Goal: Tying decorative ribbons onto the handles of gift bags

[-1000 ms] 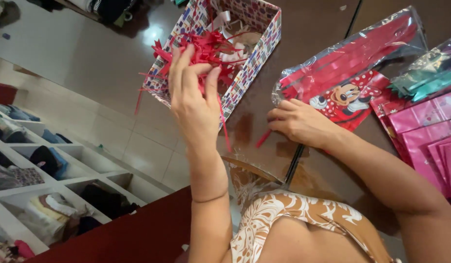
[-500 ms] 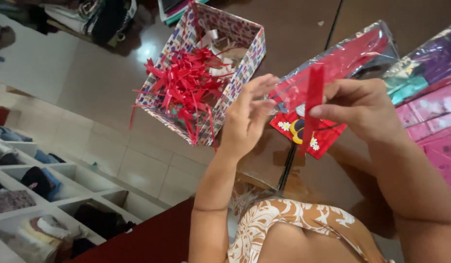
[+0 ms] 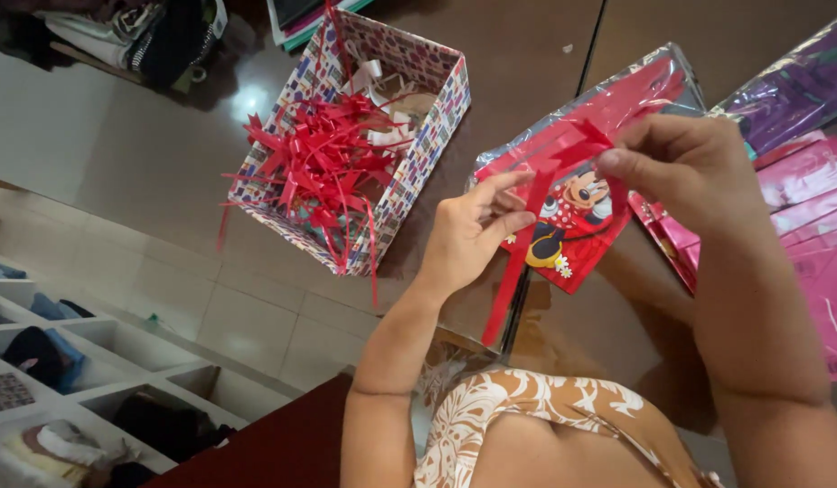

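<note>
Landmark: the red ribbon strip (image 3: 518,262), held up over the brown table (image 3: 165,172) in front of the person's chest.
Left hand (image 3: 468,239): just left of the strip, fingers (image 3: 513,221) pressed together on its middle, thumb side hidden behind the knuckles.
Right hand (image 3: 685,167): up and right of the strip, fingers (image 3: 617,163) pinched shut on its folded upper end.
Strip's run: it hung slanting from the right hand down past the left hand, its lower end free just above the table's near edge.
Red gift bag (image 3: 577,217): directly behind the strip, in clear wrapping, lying on the table; its cartoon mouse print was partly covered by both hands.
Open room: bare table surface lay between the strip and the patterned box (image 3: 437,126) to its left; below the strip the table ended at once.
Box contents: a heap of red ribbon bows (image 3: 324,158), some spilling over the box's near wall, with paler pieces behind that were hard to make out.
Pink bags (image 3: 812,226): right of the strip, cut off by the frame edge and partly behind the right forearm.
Purple wrapped pack (image 3: 789,90): far right of the strip, cut off at the corner.
Floor shelves (image 3: 66,380): far below and left, contents blurred.
</note>
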